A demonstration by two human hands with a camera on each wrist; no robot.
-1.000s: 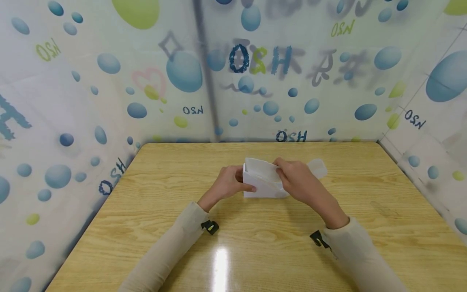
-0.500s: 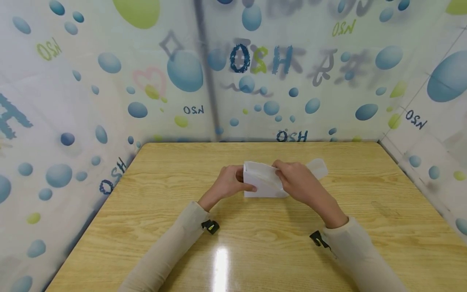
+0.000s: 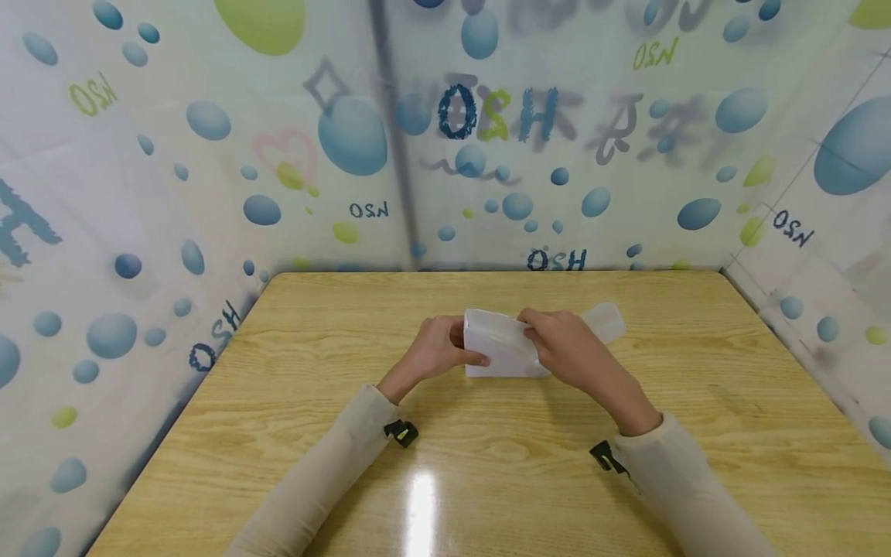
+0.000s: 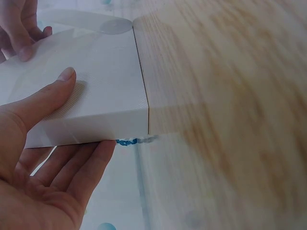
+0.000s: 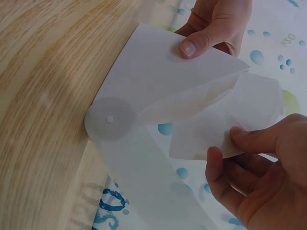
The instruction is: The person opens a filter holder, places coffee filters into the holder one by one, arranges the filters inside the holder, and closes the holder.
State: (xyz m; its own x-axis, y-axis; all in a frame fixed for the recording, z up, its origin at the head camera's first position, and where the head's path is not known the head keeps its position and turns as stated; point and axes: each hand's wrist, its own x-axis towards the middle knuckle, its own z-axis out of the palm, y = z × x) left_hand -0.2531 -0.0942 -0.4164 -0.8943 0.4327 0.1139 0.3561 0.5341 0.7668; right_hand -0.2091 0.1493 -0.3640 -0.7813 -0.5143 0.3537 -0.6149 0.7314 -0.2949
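A white box (image 3: 504, 367) with a slanting open top stands on the table. My left hand (image 3: 440, 348) grips its left end, the thumb on the near side and the fingers behind. In the left wrist view that thumb lies flat on the box's white face (image 4: 105, 72). Over the open side, my right hand (image 5: 264, 177) pinches a thin white sheet (image 5: 256, 98) between thumb and fingers. A translucent cover (image 5: 139, 167) is joined to the box's lower corner by a round pivot (image 5: 109, 119) and swings away to the right. What lies inside the box is hidden.
A wooden table (image 3: 501, 480) lies under both arms. Its back edge meets a patterned curtain (image 3: 487, 193) with blue and green dots. Black buckles (image 3: 401, 432) hang at both cuffs.
Over the box's left end, the sheet's upper edge has come down a little. My right hand has shifted slightly left; my left hand stays at the box's end.
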